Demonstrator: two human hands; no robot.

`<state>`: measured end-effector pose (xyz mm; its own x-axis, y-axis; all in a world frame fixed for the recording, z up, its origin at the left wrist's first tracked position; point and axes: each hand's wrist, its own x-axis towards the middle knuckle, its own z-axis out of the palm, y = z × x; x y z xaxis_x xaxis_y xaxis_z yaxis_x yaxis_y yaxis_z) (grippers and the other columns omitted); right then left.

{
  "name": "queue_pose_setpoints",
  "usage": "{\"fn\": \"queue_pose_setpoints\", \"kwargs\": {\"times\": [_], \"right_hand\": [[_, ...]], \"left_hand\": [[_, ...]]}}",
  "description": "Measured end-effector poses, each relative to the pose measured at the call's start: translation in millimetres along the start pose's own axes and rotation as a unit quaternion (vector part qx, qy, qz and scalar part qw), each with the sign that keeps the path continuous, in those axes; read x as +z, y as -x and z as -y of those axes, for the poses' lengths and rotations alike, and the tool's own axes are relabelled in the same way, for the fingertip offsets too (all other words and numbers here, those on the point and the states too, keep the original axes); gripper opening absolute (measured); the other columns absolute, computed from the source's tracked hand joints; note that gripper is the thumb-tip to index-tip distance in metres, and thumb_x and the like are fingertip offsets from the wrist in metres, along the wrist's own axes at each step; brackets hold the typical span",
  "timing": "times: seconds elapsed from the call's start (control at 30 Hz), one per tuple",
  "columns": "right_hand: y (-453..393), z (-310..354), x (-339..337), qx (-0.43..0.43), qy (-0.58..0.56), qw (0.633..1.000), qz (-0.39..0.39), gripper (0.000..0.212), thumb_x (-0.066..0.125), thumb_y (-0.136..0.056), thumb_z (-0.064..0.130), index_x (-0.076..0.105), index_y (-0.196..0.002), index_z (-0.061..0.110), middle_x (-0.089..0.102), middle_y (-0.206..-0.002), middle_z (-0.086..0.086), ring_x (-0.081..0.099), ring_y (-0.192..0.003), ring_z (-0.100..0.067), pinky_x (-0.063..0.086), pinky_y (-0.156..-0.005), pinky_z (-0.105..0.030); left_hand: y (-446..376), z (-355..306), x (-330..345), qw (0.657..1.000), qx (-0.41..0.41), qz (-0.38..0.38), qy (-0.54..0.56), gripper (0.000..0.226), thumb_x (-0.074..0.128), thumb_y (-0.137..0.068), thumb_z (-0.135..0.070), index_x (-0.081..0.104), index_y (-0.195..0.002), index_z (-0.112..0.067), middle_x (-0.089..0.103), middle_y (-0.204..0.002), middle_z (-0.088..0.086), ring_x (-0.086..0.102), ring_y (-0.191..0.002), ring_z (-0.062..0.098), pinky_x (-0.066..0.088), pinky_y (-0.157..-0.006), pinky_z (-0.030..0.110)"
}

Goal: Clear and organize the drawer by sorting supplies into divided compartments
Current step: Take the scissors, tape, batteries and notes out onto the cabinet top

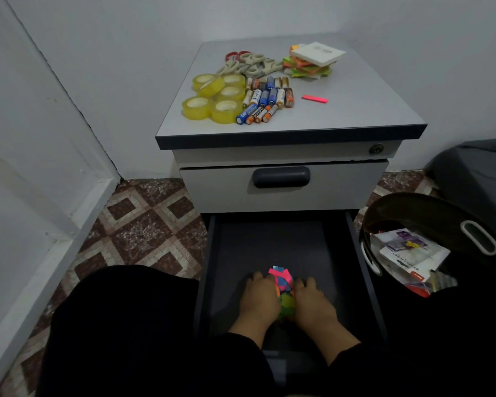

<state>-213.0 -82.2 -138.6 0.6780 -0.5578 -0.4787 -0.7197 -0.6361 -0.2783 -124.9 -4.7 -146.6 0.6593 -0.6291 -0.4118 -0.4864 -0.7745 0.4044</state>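
The bottom drawer [272, 242] of a grey cabinet is pulled out, and its dark floor is mostly bare. Near its front lies a small heap of coloured paper slips [282, 283], pink, blue and green. My left hand [258, 296] and my right hand [312, 300] press in on the heap from either side, fingers curled around it. On the cabinet top [355, 110] lie yellow tape rolls [215, 100], several batteries [265, 98], scissors [252, 64], a stack of sticky notes [309, 63] and one pink slip [315, 99].
The upper drawer [281, 186] is closed. A dark basket [430, 245] holding packaging and papers stands right of the open drawer. A white wall and a tiled floor [143, 224] lie to the left. My dark-clothed knee [121, 325] is beside the drawer.
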Motion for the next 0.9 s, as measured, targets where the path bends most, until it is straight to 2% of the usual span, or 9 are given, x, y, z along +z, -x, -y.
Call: {"fn": "queue_pose_setpoints", "kwargs": {"times": [0.1,0.2,0.27,0.33,0.5,0.6,0.73,0.83,0.9], "right_hand": [[1.0,-2.3,1.0,0.000,0.002,1.000,0.006,0.064,0.066,-0.086,0.035,0.034,-0.137,0.013,0.034,-0.131,-0.009,0.047,-0.120,-0.029,0.045,-0.095,-0.039],[2.1,-3.8,1.2,-0.003,0.009,1.000,0.015,0.075,0.073,-0.079,0.039,0.033,-0.138,0.014,0.034,-0.133,-0.008,0.046,-0.121,-0.028,0.045,-0.096,-0.038],[2.1,-3.6,2.4,-0.003,0.012,1.000,0.018,0.078,0.073,-0.079,0.041,0.032,-0.139,0.014,0.034,-0.134,-0.008,0.045,-0.122,-0.028,0.045,-0.096,-0.037],[1.3,-2.9,4.3,0.000,0.010,1.000,0.004,0.075,0.068,-0.083,0.039,0.029,-0.141,0.013,0.033,-0.134,-0.008,0.046,-0.121,-0.027,0.045,-0.095,-0.037],[-1.8,0.0,6.8,0.006,-0.006,1.000,-0.018,0.081,0.052,-0.094,0.022,-0.003,-0.153,0.012,0.026,-0.142,-0.011,0.043,-0.123,-0.030,0.043,-0.096,-0.038],[-1.6,0.4,6.0,0.007,-0.004,1.000,-0.009,0.086,0.059,-0.091,0.025,0.000,-0.153,0.014,0.027,-0.140,-0.011,0.042,-0.122,-0.029,0.045,-0.096,-0.037],[-1.5,-0.2,6.8,-0.004,-0.010,1.000,-0.007,0.072,0.064,-0.087,0.034,0.025,-0.145,0.018,0.034,-0.131,-0.008,0.047,-0.118,-0.028,0.046,-0.094,-0.038],[-2.1,0.8,7.9,-0.017,-0.026,0.999,-0.017,0.067,0.065,-0.086,0.035,0.031,-0.141,0.018,0.042,-0.129,-0.007,0.053,-0.114,-0.025,0.047,-0.092,-0.035],[-1.7,1.9,8.0,-0.020,-0.046,0.999,-0.016,0.063,0.062,-0.088,0.039,0.033,-0.140,0.019,0.046,-0.131,-0.007,0.055,-0.112,-0.022,0.047,-0.091,-0.032]], "left_hand": [[-11.1,-1.4,-4.9,0.999,0.032,-0.033,-0.024,0.060,0.047,-0.091,-0.012,0.028,-0.148,-0.014,0.030,-0.148,0.008,0.030,-0.133,0.028,0.033,-0.108,0.038],[-19.3,2.2,-5.5,0.995,0.074,0.024,-0.055,0.071,0.045,-0.093,-0.010,0.009,-0.154,-0.017,0.005,-0.161,-0.002,0.013,-0.144,0.025,0.021,-0.116,0.040],[-18.7,4.8,-2.1,0.991,0.091,0.050,-0.083,0.069,0.043,-0.095,-0.014,0.007,-0.154,-0.021,0.002,-0.161,-0.006,0.007,-0.146,0.024,0.017,-0.118,0.041],[-14.1,3.3,1.4,0.988,0.104,0.054,-0.104,0.063,0.042,-0.097,-0.020,0.014,-0.153,-0.021,0.008,-0.161,-0.006,0.008,-0.145,0.028,0.019,-0.117,0.041],[-1.2,-8.1,1.0,0.990,0.129,0.055,-0.025,0.048,0.048,-0.092,-0.020,0.045,-0.140,-0.021,0.047,-0.140,0.002,0.041,-0.124,0.025,0.036,-0.106,0.037],[4.1,-6.3,0.0,0.990,0.125,0.051,0.038,0.041,0.049,-0.089,-0.009,0.058,-0.126,-0.023,0.060,-0.121,0.003,0.051,-0.113,0.024,0.045,-0.097,0.041],[5.2,1.7,-14.1,1.000,0.013,-0.017,-0.006,0.048,0.057,-0.088,-0.015,0.046,-0.135,-0.020,0.046,-0.134,0.006,0.042,-0.124,0.026,0.044,-0.099,0.039],[14.2,12.7,-17.1,0.987,-0.141,0.060,-0.049,0.086,0.077,-0.075,-0.033,0.024,-0.141,-0.018,0.026,-0.141,0.013,0.035,-0.130,0.035,0.042,-0.100,0.043],[22.1,16.0,-10.5,0.978,-0.178,0.093,-0.056,0.094,0.080,-0.072,-0.031,0.018,-0.141,-0.019,0.022,-0.139,0.014,0.039,-0.127,0.037,0.045,-0.099,0.042]]}}
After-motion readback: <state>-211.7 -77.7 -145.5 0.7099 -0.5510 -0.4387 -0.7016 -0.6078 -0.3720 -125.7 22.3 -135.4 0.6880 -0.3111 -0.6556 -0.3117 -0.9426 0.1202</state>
